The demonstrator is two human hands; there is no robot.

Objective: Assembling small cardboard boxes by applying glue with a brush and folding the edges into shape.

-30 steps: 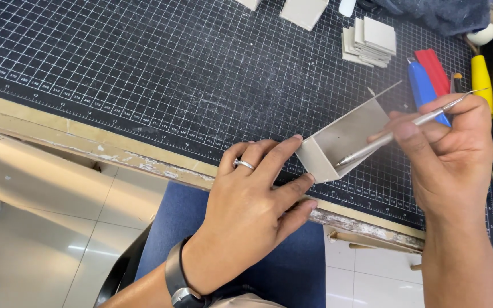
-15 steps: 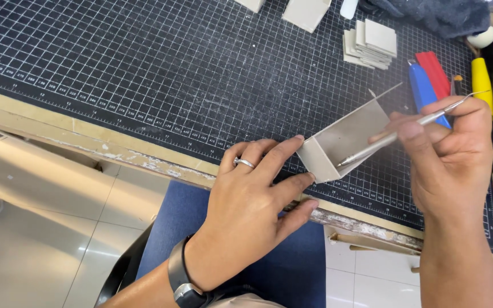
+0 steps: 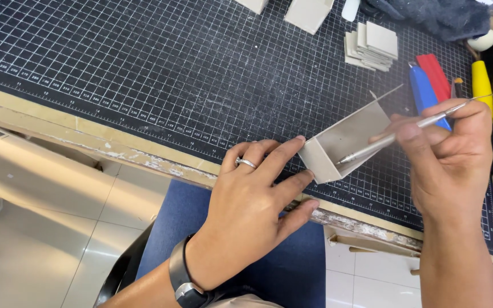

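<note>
A small open box of grey cardboard [image 3: 346, 140] stands on the dark gridded cutting mat [image 3: 161, 74] near the table's front edge. My left hand [image 3: 255, 197], with a ring and a black wrist watch, lies flat on the mat and presses its fingertips against the box's near end wall. My right hand [image 3: 446, 154] grips a thin silver metal craft knife [image 3: 397, 135] like a pen. Its tip rests inside the box at the lower corner.
A stack of grey cardboard squares [image 3: 372, 45] lies at the back. Blue [image 3: 423, 91], red [image 3: 436, 74] and yellow [image 3: 482, 82] tools lie right of the box. More cardboard pieces [image 3: 309, 12] and dark cloth [image 3: 429, 17] sit at the far edge. The worn wooden table edge [image 3: 115, 151] runs below the mat.
</note>
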